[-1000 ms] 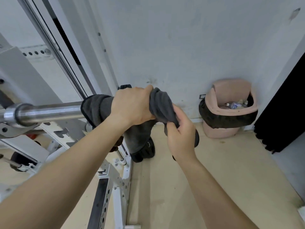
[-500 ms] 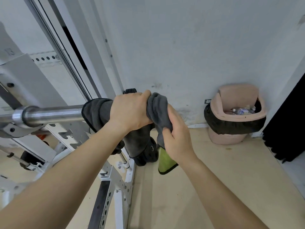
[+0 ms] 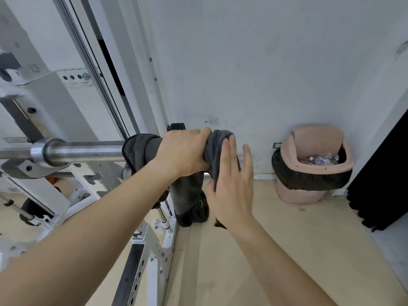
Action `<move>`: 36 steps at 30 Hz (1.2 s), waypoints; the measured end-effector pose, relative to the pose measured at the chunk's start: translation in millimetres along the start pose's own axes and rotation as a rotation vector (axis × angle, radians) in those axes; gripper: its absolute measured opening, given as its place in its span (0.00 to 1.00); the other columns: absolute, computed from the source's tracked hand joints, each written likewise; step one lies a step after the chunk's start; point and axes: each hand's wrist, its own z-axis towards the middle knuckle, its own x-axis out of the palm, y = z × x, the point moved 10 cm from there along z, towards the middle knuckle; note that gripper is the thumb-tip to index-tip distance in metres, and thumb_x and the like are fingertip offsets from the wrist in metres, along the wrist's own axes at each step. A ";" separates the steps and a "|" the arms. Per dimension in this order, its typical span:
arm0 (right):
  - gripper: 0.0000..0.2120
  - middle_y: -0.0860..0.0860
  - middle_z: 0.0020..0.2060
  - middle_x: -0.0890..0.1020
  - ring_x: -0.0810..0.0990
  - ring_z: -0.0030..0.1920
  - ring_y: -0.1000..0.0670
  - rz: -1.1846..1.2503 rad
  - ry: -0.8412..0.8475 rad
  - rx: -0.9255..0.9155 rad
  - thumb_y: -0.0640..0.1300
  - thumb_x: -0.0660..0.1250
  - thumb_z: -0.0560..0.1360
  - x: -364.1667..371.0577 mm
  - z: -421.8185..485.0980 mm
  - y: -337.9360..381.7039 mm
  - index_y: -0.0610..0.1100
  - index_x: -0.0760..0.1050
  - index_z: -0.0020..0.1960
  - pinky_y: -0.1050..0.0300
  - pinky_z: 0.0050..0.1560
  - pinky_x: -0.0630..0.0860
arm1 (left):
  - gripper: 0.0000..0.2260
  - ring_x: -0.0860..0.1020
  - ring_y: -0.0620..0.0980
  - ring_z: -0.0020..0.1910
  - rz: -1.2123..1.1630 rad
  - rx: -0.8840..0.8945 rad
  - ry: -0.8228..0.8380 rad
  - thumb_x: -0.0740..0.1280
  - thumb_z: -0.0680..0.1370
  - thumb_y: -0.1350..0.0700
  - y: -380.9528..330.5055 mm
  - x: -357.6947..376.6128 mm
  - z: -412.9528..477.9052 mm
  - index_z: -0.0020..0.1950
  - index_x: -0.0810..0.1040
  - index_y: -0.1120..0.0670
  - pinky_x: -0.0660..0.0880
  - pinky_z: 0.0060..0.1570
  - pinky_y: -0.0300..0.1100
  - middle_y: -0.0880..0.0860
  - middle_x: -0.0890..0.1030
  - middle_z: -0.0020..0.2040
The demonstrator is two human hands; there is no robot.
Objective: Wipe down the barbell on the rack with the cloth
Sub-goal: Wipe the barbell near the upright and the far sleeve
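Note:
A steel barbell [image 3: 88,151] lies across the white rack [image 3: 44,111], its sleeve end pointing right. A dark grey cloth [image 3: 141,149] is wrapped over the end of the sleeve and hangs down below it. My left hand [image 3: 183,153] is clamped over the cloth and the bar from above. My right hand [image 3: 234,184] is flat with fingers spread, its palm pressed against the cloth at the bar's tip. The bar's end is hidden under the cloth.
A pink bin [image 3: 313,164] with a black liner stands against the wall [image 3: 242,62] at the right. A black curtain [image 3: 384,180] hangs at the far right. Black weight plates [image 3: 194,210] rest by the rack's foot on the wooden floor [image 3: 287,250].
My right hand has let go of the hanging cloth end and opened flat against the cloth at the bar's tip. My left hand stays clamped on the cloth.

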 end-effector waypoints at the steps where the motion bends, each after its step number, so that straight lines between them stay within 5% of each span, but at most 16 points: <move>1: 0.42 0.47 0.80 0.55 0.54 0.78 0.39 -0.092 -0.014 -0.048 0.42 0.68 0.73 -4.2 6.6 -0.4 0.42 0.51 0.81 0.43 0.76 0.60 | 0.19 0.73 0.50 0.30 0.015 0.017 -0.017 0.67 0.70 0.38 0.4 -0.2 -0.9 0.48 0.69 0.51 0.56 0.26 0.40 0.47 0.76 0.36; 6: 0.30 0.47 0.58 0.80 0.78 0.59 0.42 -0.345 0.070 -0.287 0.40 0.74 0.67 -7.6 54.7 24.8 0.42 0.71 0.68 0.42 0.72 0.65 | 0.18 0.76 0.51 0.32 -0.014 0.050 -0.050 0.68 0.68 0.42 25.9 1.7 -17.0 0.50 0.73 0.52 0.65 0.28 0.42 0.47 0.76 0.36; 11: 0.23 0.47 0.53 0.80 0.80 0.51 0.45 -0.436 0.297 -0.386 0.45 0.72 0.71 28.9 73.5 96.4 0.43 0.70 0.64 0.53 0.45 0.70 | 0.17 0.70 0.50 0.28 0.000 -0.002 -0.061 0.68 0.67 0.41 87.8 9.9 -45.1 0.47 0.72 0.50 0.66 0.30 0.42 0.46 0.74 0.33; 20: 0.22 0.48 0.47 0.80 0.81 0.41 0.47 -0.370 0.252 -0.513 0.49 0.74 0.70 99.2 77.9 232.6 0.44 0.71 0.59 0.53 0.32 0.67 | 0.18 0.76 0.50 0.31 0.060 -0.166 0.086 0.67 0.65 0.38 223.9 32.6 -107.4 0.45 0.69 0.48 0.69 0.31 0.42 0.46 0.76 0.34; 25: 0.24 0.50 0.49 0.81 0.81 0.45 0.46 -0.335 0.162 -0.487 0.56 0.70 0.69 90.5 73.9 217.4 0.47 0.73 0.61 0.51 0.41 0.74 | 0.17 0.76 0.51 0.36 -0.050 -0.172 0.161 0.69 0.68 0.42 225.5 35.8 -108.0 0.49 0.69 0.48 0.68 0.33 0.43 0.46 0.77 0.38; 28: 0.26 0.52 0.48 0.82 0.81 0.47 0.46 -0.377 0.087 -0.321 0.62 0.69 0.66 68.7 70.6 186.6 0.50 0.76 0.59 0.49 0.49 0.74 | 0.18 0.80 0.54 0.41 -0.123 -0.062 0.053 0.69 0.71 0.44 201.9 29.1 -102.3 0.57 0.72 0.49 0.71 0.38 0.46 0.48 0.79 0.44; 31: 0.27 0.52 0.55 0.82 0.80 0.55 0.47 -0.377 0.085 -0.213 0.57 0.73 0.67 59.4 59.1 175.8 0.50 0.75 0.64 0.49 0.61 0.72 | 0.19 0.80 0.55 0.45 -0.238 0.024 -0.042 0.69 0.75 0.44 187.7 18.8 -105.7 0.65 0.74 0.46 0.76 0.42 0.49 0.49 0.80 0.47; 34: 0.25 0.51 0.62 0.81 0.77 0.63 0.45 -0.286 0.072 -0.130 0.49 0.73 0.70 50.2 44.0 184.4 0.48 0.77 0.66 0.47 0.66 0.71 | 0.12 0.79 0.54 0.45 -0.289 0.049 -0.139 0.70 0.76 0.50 195.6 -0.8 -122.2 0.58 0.77 0.45 0.77 0.37 0.49 0.48 0.80 0.46; 36: 0.16 0.54 0.59 0.83 0.78 0.61 0.47 -0.154 0.018 0.002 0.48 0.71 0.72 38.2 28.6 190.6 0.50 0.81 0.59 0.48 0.60 0.75 | 0.10 0.78 0.55 0.45 -0.338 0.030 -0.194 0.69 0.75 0.58 205.0 -14.3 -137.4 0.54 0.80 0.46 0.77 0.35 0.49 0.48 0.79 0.46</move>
